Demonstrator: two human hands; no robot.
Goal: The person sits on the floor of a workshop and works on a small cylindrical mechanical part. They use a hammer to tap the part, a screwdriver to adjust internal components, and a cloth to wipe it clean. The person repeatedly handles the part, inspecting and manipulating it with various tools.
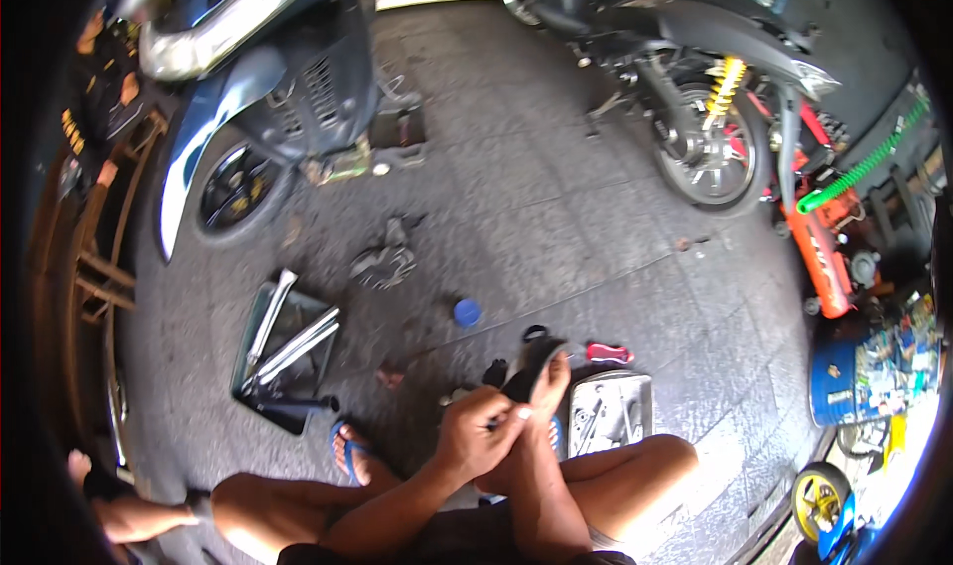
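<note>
My right hand grips a dark part with a curved greyish edge, held low in front of me; its exact kind is unclear. Close beside it, my left hand is closed, its fingers pinched near the right wrist and the part's lower end. Something small and dark shows at those fingers, too small to name. Just beyond the hands lie a black ring and a red-handled item. A silver metal tray with tools sits to the right of my right hand.
A dark tray holding shiny metal tubes lies at left, near a blue-sandalled foot. Ahead are a blue round cap and a crumpled grey rag. A scooter, a motorcycle, an orange jack and a blue drum stand around.
</note>
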